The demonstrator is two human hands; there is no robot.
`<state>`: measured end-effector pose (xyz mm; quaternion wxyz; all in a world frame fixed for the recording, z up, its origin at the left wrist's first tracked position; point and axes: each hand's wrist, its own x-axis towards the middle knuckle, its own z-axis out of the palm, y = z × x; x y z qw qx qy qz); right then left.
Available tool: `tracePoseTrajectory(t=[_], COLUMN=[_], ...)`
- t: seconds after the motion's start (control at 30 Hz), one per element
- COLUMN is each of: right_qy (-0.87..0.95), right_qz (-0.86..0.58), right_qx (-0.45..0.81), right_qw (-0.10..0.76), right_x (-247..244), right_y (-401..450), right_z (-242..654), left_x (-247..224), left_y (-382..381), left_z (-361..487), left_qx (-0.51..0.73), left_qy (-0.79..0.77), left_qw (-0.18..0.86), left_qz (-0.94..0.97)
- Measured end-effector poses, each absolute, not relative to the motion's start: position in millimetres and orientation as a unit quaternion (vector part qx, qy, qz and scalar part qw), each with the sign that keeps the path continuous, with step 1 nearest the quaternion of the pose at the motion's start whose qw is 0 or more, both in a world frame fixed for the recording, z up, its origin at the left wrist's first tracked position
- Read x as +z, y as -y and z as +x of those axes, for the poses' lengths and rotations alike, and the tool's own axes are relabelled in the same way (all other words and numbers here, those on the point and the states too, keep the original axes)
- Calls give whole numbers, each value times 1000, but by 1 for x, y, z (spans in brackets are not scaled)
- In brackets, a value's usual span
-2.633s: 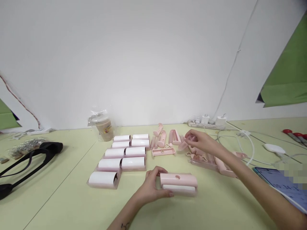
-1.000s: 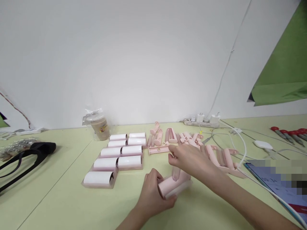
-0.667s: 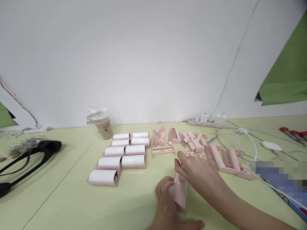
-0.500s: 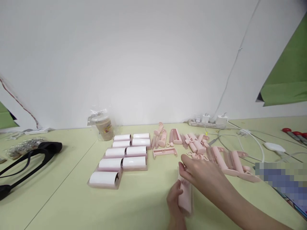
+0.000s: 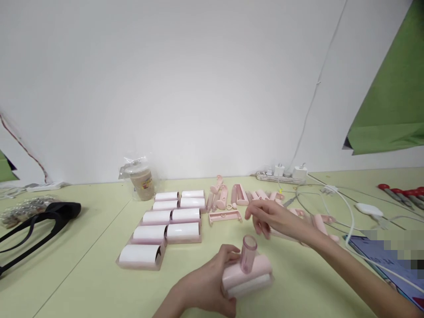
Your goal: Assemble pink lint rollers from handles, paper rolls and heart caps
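Observation:
My left hand [image 5: 212, 278] is closed around the end of a pink lint roller [image 5: 247, 276], held above the table near the front. A clear pink tubular handle [image 5: 248, 254] stands up from the middle of its cover, and the white paper roll shows below. Up and to the right of the roller, my right hand [image 5: 265, 216] hovers with fingers apart and slightly bent, holding nothing that I can see. Close to it lie loose pink plastic parts, among them a long bracket [image 5: 225, 217] and an upright-looking cover piece [image 5: 241, 195]. Part of this pile is hidden behind my right hand and forearm.
White paper rolls in clear pink covers [image 5: 139, 255] lie in rows left of centre. Behind them stands a bagged cup [image 5: 142, 183]. A power strip [image 5: 281, 177], cables and a screen device [image 5: 380, 256] are on the right; a black strap item [image 5: 59, 214] is at left.
The lint roller has turned from upright to lying sideways, its handle now pointing up. My right hand has left it and moved up toward the pink parts. The view has shifted slightly.

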<state>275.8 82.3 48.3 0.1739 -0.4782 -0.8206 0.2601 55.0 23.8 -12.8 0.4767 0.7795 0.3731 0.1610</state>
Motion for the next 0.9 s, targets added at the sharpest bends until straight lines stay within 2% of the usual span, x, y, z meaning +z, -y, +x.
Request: tracePoseTrajectory(t=[0.1, 0.2, 0.3, 0.4, 0.53, 0.7, 0.73, 0.8, 0.9], right_qy=[838, 867, 890, 899, 883, 842, 810, 766, 753], right_qz=[-491, -473, -446, -426, -427, -395, -369, -334, -321], right_qx=[142, 75, 53, 66, 115, 224, 312, 406, 423], right_qw=[193, 135, 83, 76, 158, 292, 331, 369, 388], right_x=[34, 20, 7, 2, 12, 39, 42, 46, 44], right_y=[-125, -167, -194, -202, -179, -104, -89, -65, -48], right_z=[268, 256, 247, 247, 261, 275, 275, 271, 263], left_x=[-9, -13, -20, -22, -12, 9, 11, 10, 2], left_y=[-28, -29, -34, -38, -31, -22, -24, -31, -42], left_z=[43, 38, 37, 38, 42, 71, 79, 95, 111], left_qx=[123, 124, 130, 135, 188, 315, 335, 353, 347], left_qy=[-381, -389, -364, -323, -374, -382, -362, -313, -269], left_qw=[465, 453, 466, 495, 485, 481, 497, 555, 640], left_qz=[790, 793, 796, 795, 768, 723, 714, 685, 631])
